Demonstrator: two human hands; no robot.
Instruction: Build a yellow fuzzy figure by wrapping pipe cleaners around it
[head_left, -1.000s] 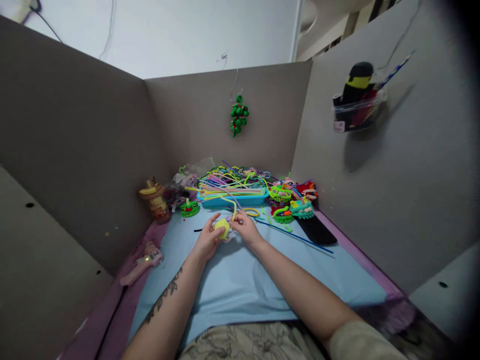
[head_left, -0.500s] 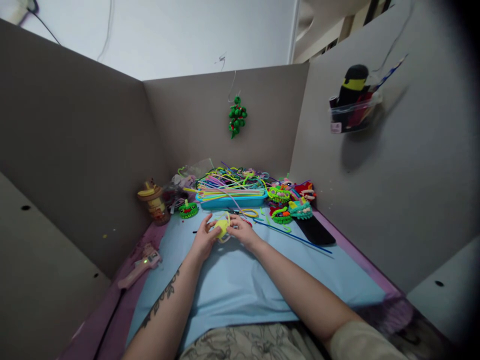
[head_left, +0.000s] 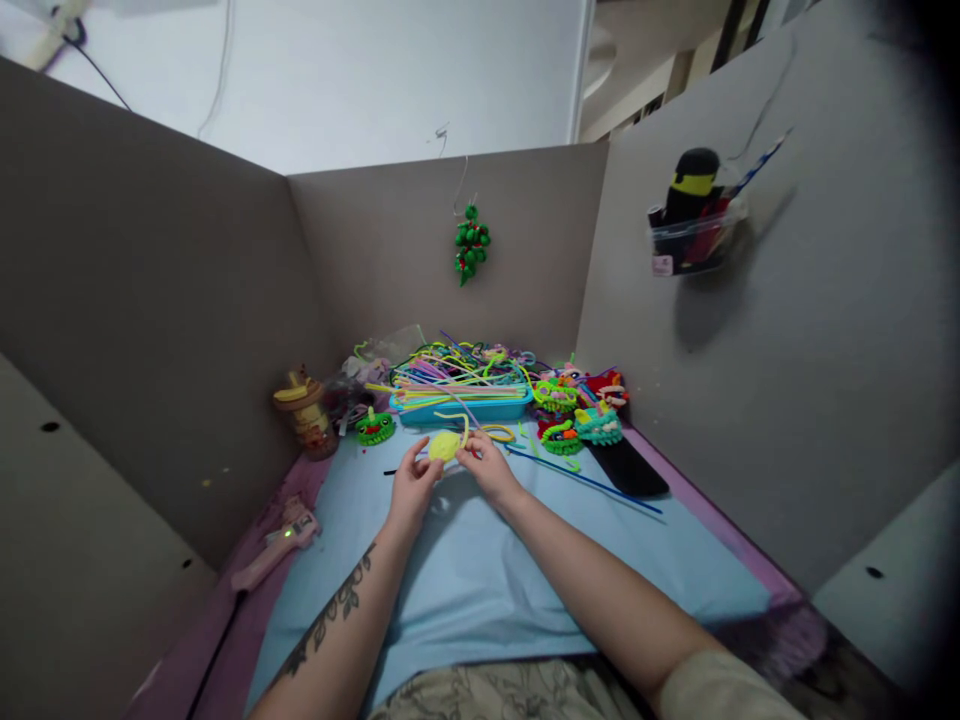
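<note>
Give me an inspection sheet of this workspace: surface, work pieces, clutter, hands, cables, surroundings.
Surface: creased blue sheet over purple cloth.
Work pieces: yellow piece, held up; pale bent strand at its right.
Clutter: pipe cleaners heaped in and behind blue tray; green toy and cup to its left; toys and black slab to its right.
Hands: left hand grips the yellow piece; right hand appears to pinch the strand's lower end.
Cables: black cord runs from glue gun toward the picture's bottom.
Surroundings: grey panels on three sides; green ornament hangs at the back, clear bin at right.
</note>
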